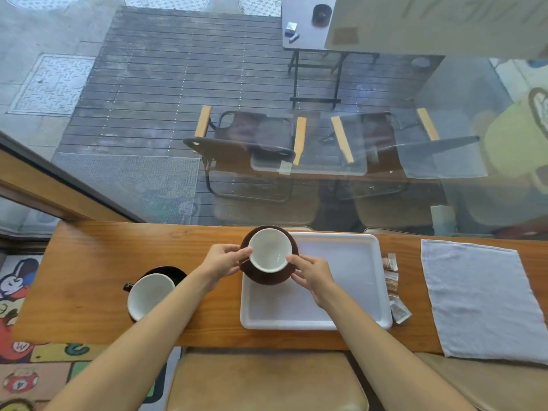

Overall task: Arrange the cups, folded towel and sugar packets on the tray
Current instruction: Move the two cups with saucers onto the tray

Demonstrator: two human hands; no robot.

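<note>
A brown cup (269, 250) with a white inside sits on a brown saucer (267, 277) over the far left corner of the white tray (341, 292). My left hand (221, 261) grips the cup's left rim, and my right hand (311, 272) holds the saucer's right edge. A second cup (149, 295), black outside, stands on a black saucer (169, 272) on the counter to the left. Three sugar packets (393, 284) lie in a row along the tray's right edge. A pale grey towel (480, 298) lies spread flat at the right.
The wooden counter (89, 262) runs along a window, with chairs and a table outside behind the glass. A tan cushioned stool (267, 381) sits below the counter's front edge. A small pale box (443, 219) stands at the counter's back right.
</note>
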